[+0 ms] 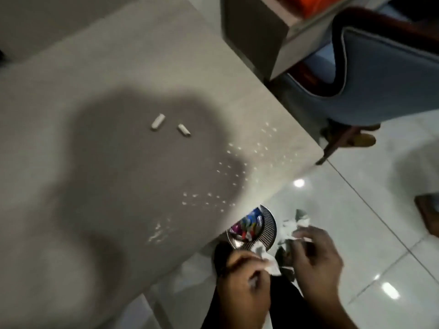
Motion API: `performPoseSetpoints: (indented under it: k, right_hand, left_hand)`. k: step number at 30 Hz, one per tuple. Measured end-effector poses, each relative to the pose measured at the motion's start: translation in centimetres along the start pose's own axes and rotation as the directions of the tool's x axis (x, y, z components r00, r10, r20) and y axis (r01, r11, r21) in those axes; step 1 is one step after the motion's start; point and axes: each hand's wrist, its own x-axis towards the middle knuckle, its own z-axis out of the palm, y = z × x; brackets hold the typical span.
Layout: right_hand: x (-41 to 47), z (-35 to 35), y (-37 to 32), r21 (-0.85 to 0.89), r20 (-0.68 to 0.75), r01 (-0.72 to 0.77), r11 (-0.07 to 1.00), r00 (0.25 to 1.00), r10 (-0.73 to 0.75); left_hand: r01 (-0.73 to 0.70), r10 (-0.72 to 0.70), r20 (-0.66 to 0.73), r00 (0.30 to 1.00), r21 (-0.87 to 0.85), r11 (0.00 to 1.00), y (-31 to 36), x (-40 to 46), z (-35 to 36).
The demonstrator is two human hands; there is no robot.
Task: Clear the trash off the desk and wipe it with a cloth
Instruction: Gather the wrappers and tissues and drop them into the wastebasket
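Metal mesh wastebasket (269, 225) on the floor beside the desk (99, 162) edge, colourful wrappers (247, 225) inside, left hand (247, 279) fingers pinching crumpled white paper (266, 257) above it, right hand (316, 260) fingers gripping more crumpled trash (293, 225), two small white rolls (158, 121) on the desk.

The desk (99, 74) top looked like matt, stone-ish laminate, pale grey-beige, smooth with no real shine. The floor (356, 210) was glossy white tile, bouncing the lights right back. The bin (266, 230) beside the desk was shiny perforated metal, with colourful glossy wrappers inside. The stuff in both hands looked like crumpled white paper (294, 227), soft and wrinkly, tissue-like. The chair (380, 74) had smooth blue-grey upholstery with dark piping and a dark polished wood frame.
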Motion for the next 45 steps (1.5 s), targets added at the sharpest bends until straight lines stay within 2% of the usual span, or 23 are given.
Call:
performPoseSetpoints:
  k: [2,5,7,10,14,17,19,21,23,25,27,28,30,32,33,36,38,40,42,45]
  right_hand:
    - [-0.2,2.5,5.8,-0.114,0.116,-0.146,0.983,0.98,0.159]
    - [0.6,6.3,12.2,-0.258,0.254,-0.246,0.934,0.916,0.312]
    - [1.5,8.3,15.0,-0.298,0.32,-0.342,0.891,0.844,0.431]
    - [2.9,10.7,18.8,-0.285,0.36,-0.481,0.829,0.748,0.558]
    - [4.4,11.8,20.9,-0.213,0.45,-0.612,0.761,0.63,0.633]
    - [4.9,10.9,19.8,-0.19,0.432,-0.633,0.75,0.632,0.643]
    - [4.8,9.6,17.1,-0.173,0.401,-0.536,0.826,0.728,0.556]
    - [4.1,7.4,12.5,-0.144,0.344,-0.372,0.917,0.85,0.399]
    - [2.4,4.1,6.4,-0.049,0.271,-0.221,0.974,0.936,0.226]
    - [0.5,0.5,-0.8,0.074,0.198,-0.124,0.99,0.974,0.107]
    - [-0.4,-1.9,-7.4,0.155,0.112,0.002,0.988,0.994,-0.02]
    - [-0.3,-2.3,-10.5,0.155,0.086,0.089,0.984,0.991,-0.103]
    - [0.8,-1.7,-15.8,0.097,0.082,0.275,0.956,0.956,-0.283]
    - [3.0,0.6,-20.2,0.012,0.171,0.393,0.919,0.905,-0.389]
    - [4.2,2.2,-22.2,-0.069,0.262,0.424,0.903,0.881,-0.393]
    - [7.3,7.5,-25.9,-0.322,0.5,0.506,0.8,0.809,-0.31]
    - [8.5,10.2,-27.2,-0.418,0.576,0.549,0.724,0.776,-0.256]
    - [9.1,11.9,-27.3,-0.481,0.613,0.595,0.644,0.753,-0.238]
    - [9.2,12.5,-27.0,-0.504,0.615,0.607,0.615,0.751,-0.238]
    - [8.6,11.2,-26.5,-0.454,0.579,0.569,0.686,0.773,-0.258]
  left_hand:
    - [0.122,-0.122,0.006,0.992,0.066,0.99,-4.6,1.9,3.4]
    - [0.267,-0.266,-0.03,0.963,0.195,0.944,-11.2,5.5,8.0]
    - [0.362,-0.375,0.002,0.927,0.252,0.897,-15.1,7.7,10.4]
    - [0.484,-0.516,0.095,0.851,0.237,0.842,-18.8,9.7,13.4]
    - [0.432,-0.515,0.289,0.807,0.305,0.849,-20.3,11.0,14.7]
    - [0.366,-0.47,0.284,0.836,0.349,0.863,-18.4,11.3,12.9]
    - [0.309,-0.394,0.243,0.887,0.322,0.895,-15.0,10.5,10.6]
    - [0.235,-0.283,0.215,0.935,0.221,0.946,-10.1,8.7,7.8]
    - [0.096,-0.121,0.221,0.968,0.118,0.988,-4.3,5.7,4.1]
    - [-0.122,0.113,0.195,0.974,0.037,0.992,1.9,3.1,-0.7]
    - [-0.353,0.352,0.099,0.931,-0.008,0.936,6.8,2.2,-5.3]
    - [-0.436,0.436,0.031,0.9,0.015,0.9,8.7,2.8,-7.8]
    - [-0.495,0.523,-0.119,0.844,0.2,0.845,11.1,5.5,-12.2]
    - [-0.4,0.51,-0.226,0.83,0.396,0.826,12.0,9.7,-15.1]
    - [-0.327,0.475,-0.237,0.847,0.471,0.819,12.2,11.8,-16.2]
    - [-0.181,0.34,-0.156,0.927,0.608,0.773,11.5,17.1,-17.5]
    - [-0.181,0.286,-0.046,0.957,0.677,0.713,10.8,19.4,-17.9]
    - [-0.224,0.3,0.023,0.954,0.718,0.659,10.1,20.5,-17.8]
    - [-0.219,0.299,0.015,0.954,0.717,0.662,9.9,20.5,-17.5]
    - [-0.163,0.295,-0.099,0.95,0.649,0.743,10.6,18.8,-16.8]
